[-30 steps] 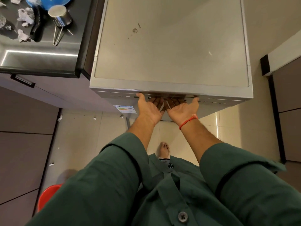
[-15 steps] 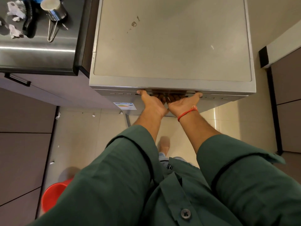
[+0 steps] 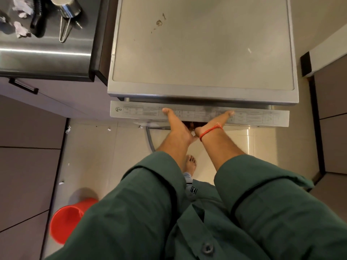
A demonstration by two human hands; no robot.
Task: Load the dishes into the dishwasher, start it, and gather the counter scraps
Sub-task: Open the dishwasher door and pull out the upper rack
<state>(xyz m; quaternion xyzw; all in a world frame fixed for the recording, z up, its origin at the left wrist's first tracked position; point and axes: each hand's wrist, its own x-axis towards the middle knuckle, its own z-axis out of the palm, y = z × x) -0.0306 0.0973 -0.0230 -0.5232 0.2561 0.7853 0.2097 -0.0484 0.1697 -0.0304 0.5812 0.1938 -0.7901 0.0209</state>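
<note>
Steel dishwasher: my grey dishwasher (image 3: 202, 47) fills the far middle of the view, its flat top stained with a few brown spots.
Dishwasher door: door (image 3: 199, 113) tipped out a little from under the top, its printed control strip facing up at me.
Counter: shiny counter (image 3: 45, 53) at far left, touching the dishwasher's left side.
Floor: pale tiled floor (image 3: 90, 147) near me, with small paper scraps (image 3: 68, 129) scattered along the left cabinet.
Bucket: red bucket (image 3: 65, 220) on the floor at near left, partly behind my green sleeve.
Left hand: my left hand (image 3: 178, 126) grips the door's near edge, thumb lying on the control strip, fingers curled underneath.
Right hand: my right hand (image 3: 216, 121), a red thread at the wrist, grips the same edge just beside the left, thumb on top.
Cup: steel cup (image 3: 66, 7) with a wire handle on the far counter.
Brush: black brush (image 3: 38, 17) to the cup's left.
Counter scraps: crumpled paper bits (image 3: 22, 30) left of the brush.
</note>
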